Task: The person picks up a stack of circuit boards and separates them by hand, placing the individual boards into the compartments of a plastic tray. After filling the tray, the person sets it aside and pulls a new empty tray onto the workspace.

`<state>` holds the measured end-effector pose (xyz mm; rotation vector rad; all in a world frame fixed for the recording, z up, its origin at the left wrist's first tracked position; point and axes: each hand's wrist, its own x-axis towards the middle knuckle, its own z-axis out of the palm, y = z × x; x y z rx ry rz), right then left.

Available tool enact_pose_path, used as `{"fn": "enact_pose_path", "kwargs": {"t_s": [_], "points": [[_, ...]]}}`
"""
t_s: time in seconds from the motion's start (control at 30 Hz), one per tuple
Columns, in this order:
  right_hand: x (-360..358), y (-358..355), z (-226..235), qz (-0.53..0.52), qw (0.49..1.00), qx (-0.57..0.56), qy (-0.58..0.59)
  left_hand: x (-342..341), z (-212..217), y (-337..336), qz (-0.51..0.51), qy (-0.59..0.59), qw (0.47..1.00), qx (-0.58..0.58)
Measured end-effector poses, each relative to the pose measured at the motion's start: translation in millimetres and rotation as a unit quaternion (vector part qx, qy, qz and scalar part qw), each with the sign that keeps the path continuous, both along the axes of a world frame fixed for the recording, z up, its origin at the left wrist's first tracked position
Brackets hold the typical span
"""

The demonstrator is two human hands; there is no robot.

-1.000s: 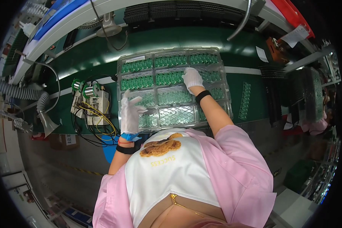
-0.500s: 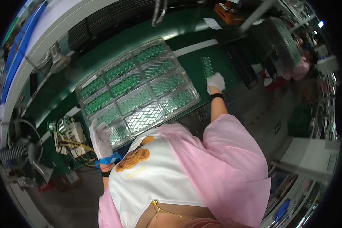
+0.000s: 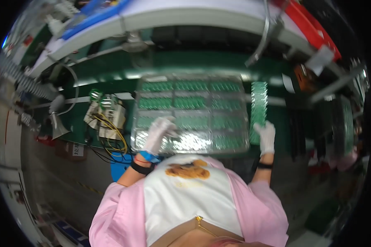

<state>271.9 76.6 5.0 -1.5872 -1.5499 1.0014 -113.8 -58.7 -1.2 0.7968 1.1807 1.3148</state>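
Green workbench [image 3: 111,80] under a white shelf rail, seen from above through a fisheye lens. Centre: clear plastic blister tray [image 3: 193,113] with rows of compartments holding small green circuit boards. Left hand [image 3: 158,133], in a white glove, lies flat on the tray's near left corner, fingers spread, grasping nothing. Right hand [image 3: 266,136], also gloved, rests on the near end of a separate green circuit-board panel [image 3: 258,109] lying just beside the tray's right edge; whether its fingers pinch the panel cannot be told. Left of the tray: wired test fixture [image 3: 107,115] with yellow leads. Judged good practice: steady the tray with the flat palm, lift the panel by its edges, keep it level.
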Motion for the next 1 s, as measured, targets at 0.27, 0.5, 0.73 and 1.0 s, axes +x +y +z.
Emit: {"fn": "enact_pose_path", "kwargs": {"t_s": [0.27, 0.5, 0.73, 1.0], "points": [[-213.5, -63.2, 14.6, 0.445, 0.874, 0.195, 0.021, 15.0, 75.0, 16.3, 0.061, -0.163, 0.978, 0.114], [-238.6, -41.4, 95.9, 0.377, 0.848, 0.372, 0.029, -11.1, 44.5, -3.0, 0.037, 0.383, 0.905, 0.184], [-225.2, -42.1, 86.3, 0.524, 0.741, 0.408, -0.099, -0.8, 10.8, -17.2, 0.036, 0.534, 0.789, 0.301], [-206.1, 3.8, 42.1, 0.440, 0.769, 0.457, -0.076, -3.0, 14.6, -9.7, -0.040, 0.334, 0.917, 0.216]]}}
